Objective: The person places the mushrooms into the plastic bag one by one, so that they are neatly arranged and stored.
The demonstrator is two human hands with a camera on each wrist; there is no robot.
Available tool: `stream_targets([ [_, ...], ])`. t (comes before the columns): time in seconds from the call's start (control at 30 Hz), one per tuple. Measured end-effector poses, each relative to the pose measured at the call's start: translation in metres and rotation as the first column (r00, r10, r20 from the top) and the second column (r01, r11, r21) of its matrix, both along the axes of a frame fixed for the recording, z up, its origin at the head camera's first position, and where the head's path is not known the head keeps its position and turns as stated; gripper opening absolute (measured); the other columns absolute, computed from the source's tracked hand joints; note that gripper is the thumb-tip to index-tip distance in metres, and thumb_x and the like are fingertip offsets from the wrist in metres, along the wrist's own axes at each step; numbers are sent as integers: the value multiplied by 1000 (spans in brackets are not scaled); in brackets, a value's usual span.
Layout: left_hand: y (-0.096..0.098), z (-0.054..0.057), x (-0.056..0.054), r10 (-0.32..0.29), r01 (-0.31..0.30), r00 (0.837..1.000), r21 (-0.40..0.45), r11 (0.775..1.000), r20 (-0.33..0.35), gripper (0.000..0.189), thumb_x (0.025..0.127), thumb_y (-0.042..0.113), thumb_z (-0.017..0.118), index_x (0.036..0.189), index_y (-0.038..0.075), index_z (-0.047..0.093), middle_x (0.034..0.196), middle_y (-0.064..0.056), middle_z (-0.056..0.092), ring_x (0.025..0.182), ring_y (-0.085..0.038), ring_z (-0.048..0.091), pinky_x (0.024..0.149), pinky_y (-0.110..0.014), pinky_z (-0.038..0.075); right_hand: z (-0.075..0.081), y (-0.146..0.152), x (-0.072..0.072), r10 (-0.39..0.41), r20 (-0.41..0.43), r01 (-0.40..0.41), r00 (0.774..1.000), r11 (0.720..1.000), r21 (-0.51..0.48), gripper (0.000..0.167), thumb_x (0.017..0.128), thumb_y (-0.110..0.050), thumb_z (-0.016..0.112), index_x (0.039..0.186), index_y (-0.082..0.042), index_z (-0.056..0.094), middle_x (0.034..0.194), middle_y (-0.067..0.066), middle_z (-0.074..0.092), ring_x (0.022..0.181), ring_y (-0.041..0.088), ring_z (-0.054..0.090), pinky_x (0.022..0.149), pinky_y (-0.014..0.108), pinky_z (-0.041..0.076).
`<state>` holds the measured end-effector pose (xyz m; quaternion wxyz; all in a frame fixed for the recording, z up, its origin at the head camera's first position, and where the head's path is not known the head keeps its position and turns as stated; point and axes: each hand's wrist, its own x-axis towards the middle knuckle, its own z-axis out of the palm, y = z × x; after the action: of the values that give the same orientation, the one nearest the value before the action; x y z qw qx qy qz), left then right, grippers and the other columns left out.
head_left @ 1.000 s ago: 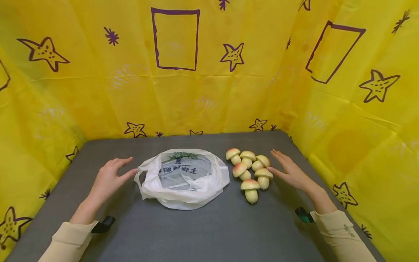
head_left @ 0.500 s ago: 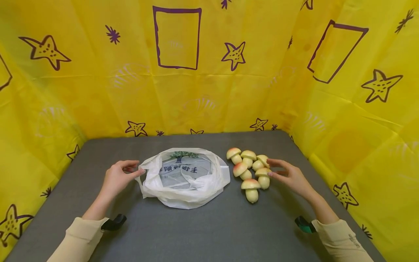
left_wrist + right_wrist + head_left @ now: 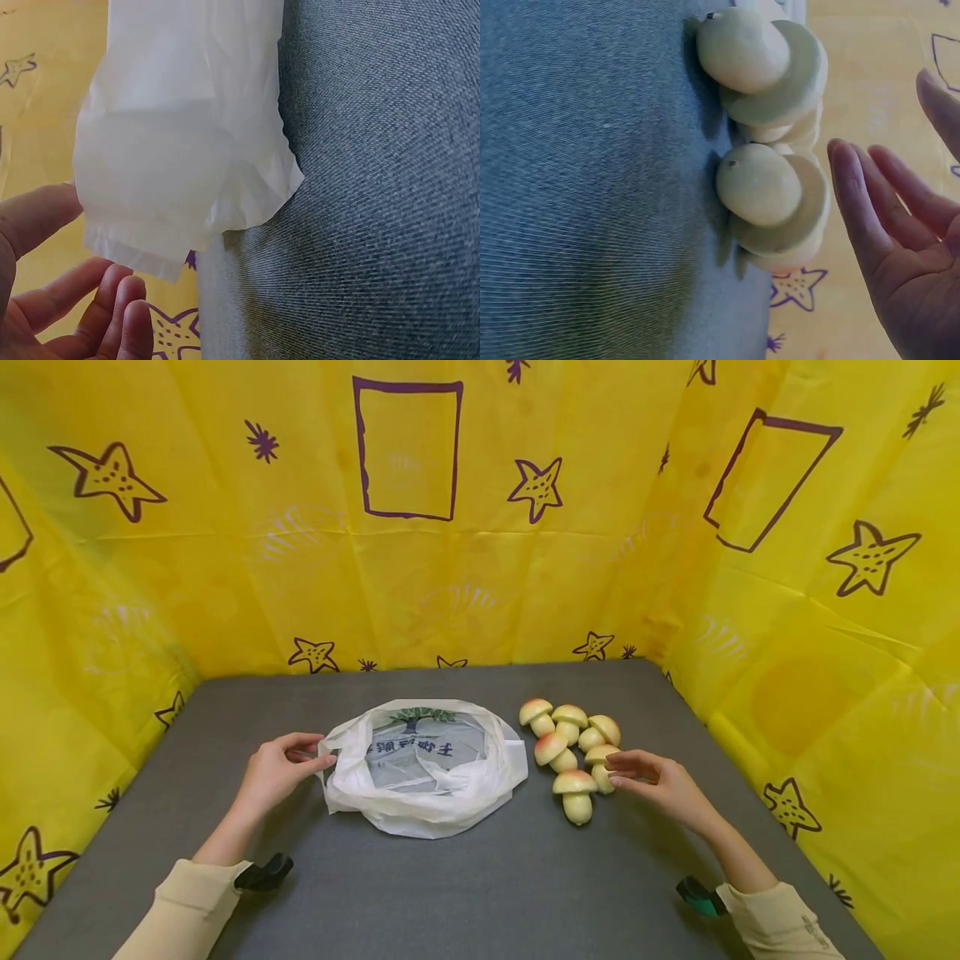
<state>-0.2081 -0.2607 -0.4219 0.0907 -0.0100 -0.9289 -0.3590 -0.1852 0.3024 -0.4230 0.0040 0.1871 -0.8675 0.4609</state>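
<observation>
A white plastic bag point(image 3: 427, 820) with a printed tree and lettering lies on the table, its mouth spread wide. My left hand point(image 3: 279, 770) is at the bag's left edge; in the left wrist view the thumb tip reaches the bag point(image 3: 161, 150) with the fingers just below its edge and a gap between. Right of the bag sit several mushrooms point(image 3: 576, 797), cream with reddish caps. My right hand point(image 3: 663, 787) hovers beside the rightmost mushroom point(image 3: 599, 764), overlapping it in the head view. The right wrist view has its thumb and fingers point(image 3: 847, 172) apart, holding nothing.
The grey cloth-covered table point(image 3: 480, 902) extends toward me in front of the bag. Yellow curtains point(image 3: 480, 585) with purple stars and rectangles enclose the back and sides. Each wrist carries a dark strap point(image 3: 262, 871) beside a beige sleeve point(image 3: 187, 902).
My left hand has moved right to the bag's edge, its thumb and fingers closer together. My right hand has shifted left and lower over the mushrooms, and its fingers have drawn in.
</observation>
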Motion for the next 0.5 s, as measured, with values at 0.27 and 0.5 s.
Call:
stream_targets([
  [0.27, 1, 0, 1, -12, 12, 1000, 26, 1000, 20, 47, 79, 36, 76, 114, 6, 66, 99, -15, 68, 78, -15, 60, 61, -24, 45, -9, 0, 5, 42, 111, -41, 993, 999, -9, 38, 88, -22, 68, 119, -1, 62, 112, 13, 69, 95, 5, 67, 79, 21, 53],
  [0.5, 2, -1, 0, -32, 30, 999, 50, 998, 33, 45, 80, 32, 76, 113, 4, 65, 98, -16, 66, 79, -18, 60, 61, -23, 46, -18, -6, 7, 64, 158, -74, 985, 995, 60, 39, 87, -28, 69, 117, -4, 64, 108, 14, 70, 92, 6, 68, 77, 21, 52],
])
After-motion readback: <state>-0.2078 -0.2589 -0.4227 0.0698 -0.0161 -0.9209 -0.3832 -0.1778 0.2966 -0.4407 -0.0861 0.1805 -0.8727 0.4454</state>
